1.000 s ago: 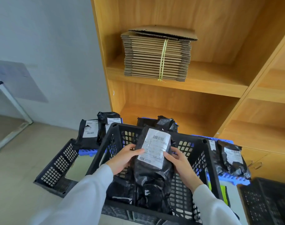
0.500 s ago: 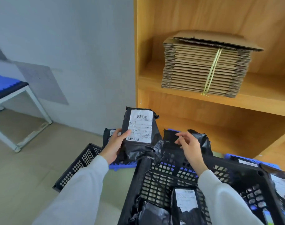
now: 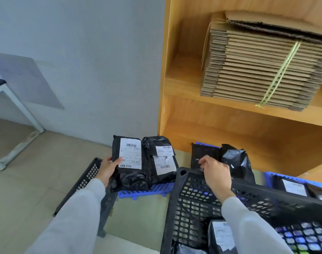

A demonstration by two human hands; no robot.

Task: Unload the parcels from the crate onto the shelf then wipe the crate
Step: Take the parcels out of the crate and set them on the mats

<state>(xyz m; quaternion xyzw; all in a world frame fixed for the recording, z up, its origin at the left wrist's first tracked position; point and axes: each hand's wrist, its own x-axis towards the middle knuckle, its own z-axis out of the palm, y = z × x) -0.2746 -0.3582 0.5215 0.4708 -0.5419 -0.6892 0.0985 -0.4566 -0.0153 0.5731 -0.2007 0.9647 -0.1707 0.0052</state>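
My left hand [image 3: 107,168] grips a black plastic parcel [image 3: 129,163] with a white barcode label, holding it upright against two other black parcels [image 3: 163,159] on a blue slatted rack [image 3: 145,191]. My right hand [image 3: 216,172] hovers over the far rim of the black mesh crate [image 3: 185,208], fingers curled, touching a black parcel [image 3: 204,154] behind the rim. Another labelled parcel [image 3: 221,235] lies inside the crate. The wooden shelf unit [image 3: 229,110] stands behind.
A strapped bundle of flat cardboard [image 3: 262,66] fills the upper shelf. A second black crate [image 3: 86,182] sits on the floor at left. More parcels [image 3: 294,186] lie on the blue rack at right. A white table leg [image 3: 22,109] stands far left.
The parcel left the crate in my left hand and travelled left and down onto the blue rack beside the other parcels. My right hand let go of it and moved to the crate's far rim.
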